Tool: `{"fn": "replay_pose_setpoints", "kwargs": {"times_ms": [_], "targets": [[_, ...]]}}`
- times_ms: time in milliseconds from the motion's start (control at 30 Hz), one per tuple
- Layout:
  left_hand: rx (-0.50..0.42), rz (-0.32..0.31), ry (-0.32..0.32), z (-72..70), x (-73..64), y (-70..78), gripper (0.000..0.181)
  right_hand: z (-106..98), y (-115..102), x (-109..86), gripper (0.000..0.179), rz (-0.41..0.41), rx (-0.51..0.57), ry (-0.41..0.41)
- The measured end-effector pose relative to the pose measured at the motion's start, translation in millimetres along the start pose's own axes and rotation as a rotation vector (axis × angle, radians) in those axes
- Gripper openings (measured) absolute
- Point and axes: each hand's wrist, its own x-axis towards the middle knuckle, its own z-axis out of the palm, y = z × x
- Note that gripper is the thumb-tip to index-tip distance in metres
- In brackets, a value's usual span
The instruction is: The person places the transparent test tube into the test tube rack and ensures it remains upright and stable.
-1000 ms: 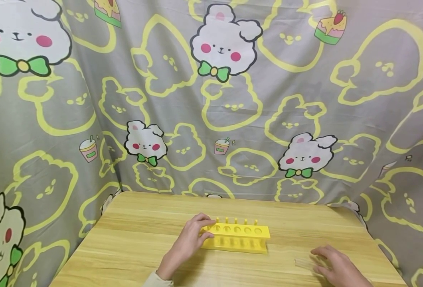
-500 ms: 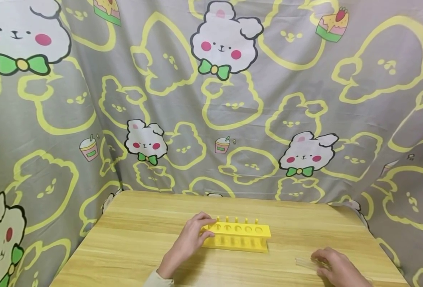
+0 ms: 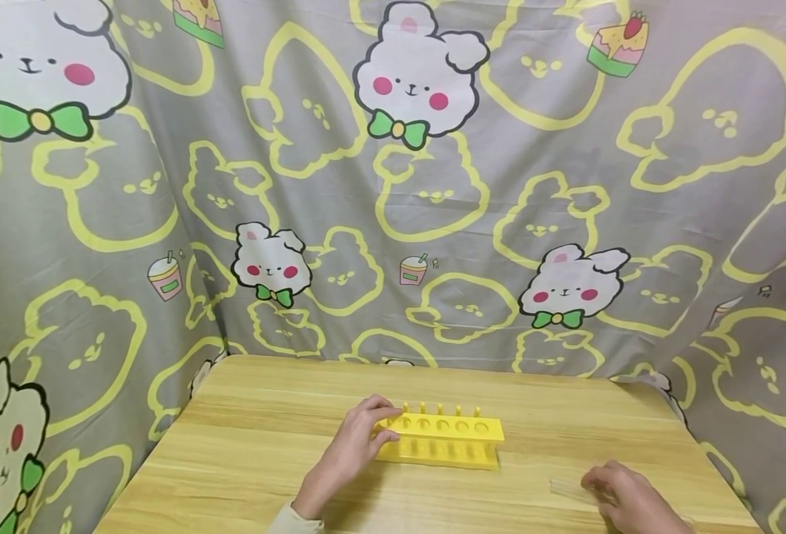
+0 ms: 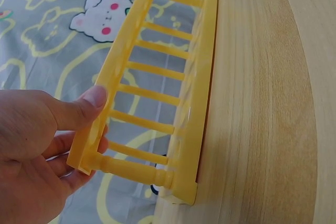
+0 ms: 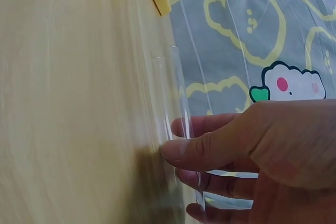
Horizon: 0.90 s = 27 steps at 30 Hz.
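A yellow test tube rack (image 3: 441, 437) stands upright on the table, with a row of round holes along its top plate and short pegs behind them. My left hand (image 3: 353, 449) grips the rack's left end, thumb on the near edge of the top plate and fingers beyond it, as the left wrist view shows. To the right, a clear test tube (image 5: 181, 90) lies along the tabletop, its open end toward the rack. My right hand (image 5: 231, 150) pinches this tube between thumb and fingers; its other end is hidden by the hand in the head view.
The light wood table (image 3: 266, 415) reaches back to a grey curtain (image 3: 339, 200) printed with white rabbits and yellow outlines. That curtain also runs down both sides. Wood surface lies between the rack and the right hand.
My right hand has shifted slightly right and down, and its thumb and fingers have closed in on the test tube. The left hand and the rack have stayed in place.
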Motion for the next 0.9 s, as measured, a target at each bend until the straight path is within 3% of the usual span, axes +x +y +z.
{"fn": "replay_pose_setpoints", "kwargs": {"times_ms": [467, 900], "targets": [[0.01, 0.007, 0.012, 0.2, -0.6, 0.9, 0.036, 2.6, 0.8, 1.4, 0.026, 0.0, -0.018, 0.006], [0.012, 0.003, 0.013, 2.9, -1.9, 1.2, 0.037, -0.5, 4.3, 7.0, 0.024, 0.016, 0.067, -0.054]]}}
